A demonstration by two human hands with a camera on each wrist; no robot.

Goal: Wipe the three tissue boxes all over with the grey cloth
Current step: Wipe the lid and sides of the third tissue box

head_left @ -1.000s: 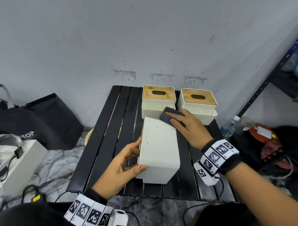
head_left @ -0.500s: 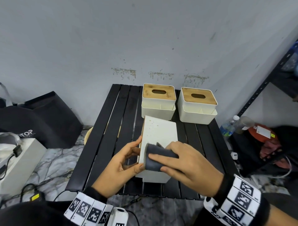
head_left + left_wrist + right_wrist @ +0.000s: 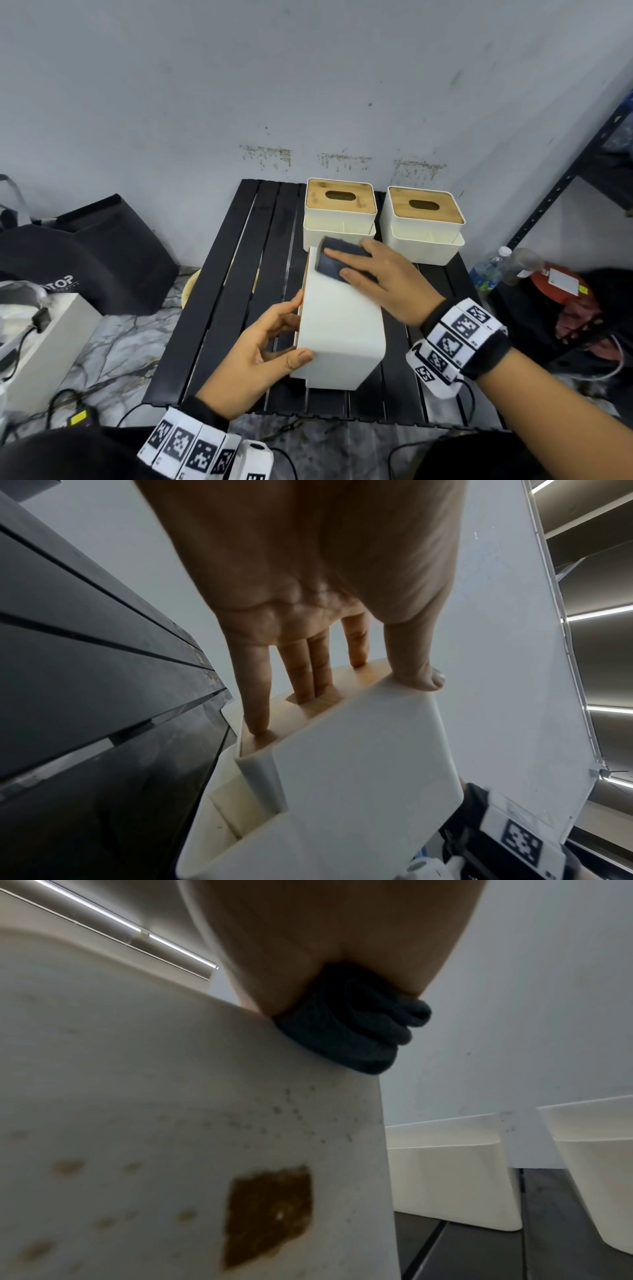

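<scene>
black bag point(image 3: 102, 253), water bottle point(image 3: 488, 269)

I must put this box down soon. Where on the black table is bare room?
The left slats of the black slatted table, beside the left hand, are bare. The back right is crowded by two upright white tissue boxes with wooden lids.

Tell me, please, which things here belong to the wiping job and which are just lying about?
Job:
- grey cloth, pressed under the right hand
- tipped tissue box, steadied in the grip of the left hand
- two upright tissue boxes

Lying about:
- black bag
- water bottle
- metal shelf
</scene>
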